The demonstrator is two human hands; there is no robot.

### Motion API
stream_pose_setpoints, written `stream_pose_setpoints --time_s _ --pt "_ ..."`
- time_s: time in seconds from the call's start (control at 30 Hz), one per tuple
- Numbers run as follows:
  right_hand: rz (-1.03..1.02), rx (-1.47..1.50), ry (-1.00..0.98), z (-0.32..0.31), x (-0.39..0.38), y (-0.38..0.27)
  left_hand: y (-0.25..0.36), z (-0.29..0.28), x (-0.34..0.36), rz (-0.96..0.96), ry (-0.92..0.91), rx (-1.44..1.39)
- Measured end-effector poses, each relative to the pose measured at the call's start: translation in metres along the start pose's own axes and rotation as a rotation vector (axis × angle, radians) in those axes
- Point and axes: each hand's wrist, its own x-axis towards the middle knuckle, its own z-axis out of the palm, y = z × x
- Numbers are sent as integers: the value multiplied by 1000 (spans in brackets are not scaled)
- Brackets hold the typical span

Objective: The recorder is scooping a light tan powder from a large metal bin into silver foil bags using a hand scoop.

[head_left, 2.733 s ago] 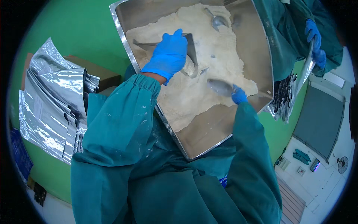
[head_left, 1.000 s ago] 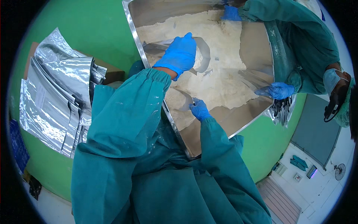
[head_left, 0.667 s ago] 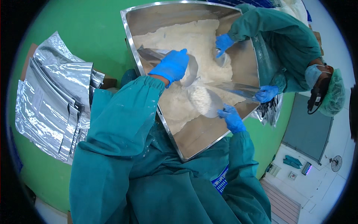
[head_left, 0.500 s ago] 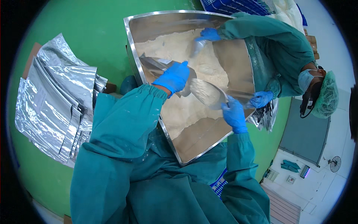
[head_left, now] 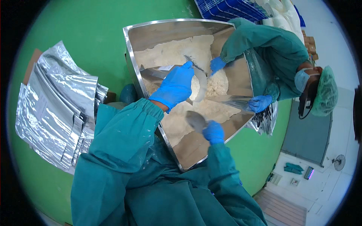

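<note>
A metal bin [head_left: 181, 21] in front of me holds a heap of pale powder [head_left: 173, 47]. My left hand [head_left: 174, 86], in a blue glove, is closed on a silver foil bag [head_left: 151, 72] lying over the powder. The bag's round mouth [head_left: 202, 87] faces right, with pale powder visible inside. Lower in the bin, my right hand [head_left: 213, 132], also in a blue glove, grips a metal scoop [head_left: 196, 121]. The scoop is slightly blurred and shows no heap of powder; it is apart from the bag. My left fingers partly cover the bag.
On the right a co-worker reaches in: one gloved hand [head_left: 217, 64] is near the bag's mouth, the other [head_left: 260, 103] holds another silver bag [head_left: 230, 101]. Flat foil bags [head_left: 56, 105] are stacked at left. Blue crates [head_left: 230, 9] stand at the far side.
My right hand has drawn the scoop down and left, away from the bag; its powder load no longer shows. The co-worker's far hand has moved nearer the bag's mouth.
</note>
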Motion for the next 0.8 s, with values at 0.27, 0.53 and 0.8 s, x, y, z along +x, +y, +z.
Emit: stream_pose_setpoints --time_s 0.27,0.53,0.8 --pt "151 259 -294 148 30 -54 13 -17 -2 -53 -34 -105" --pt "-73 203 -414 163 22 -20 16 -23 -2 100 -60 -102" --pt "-411 733 371 -68 32 -39 38 -31 -29 181 -69 -307"
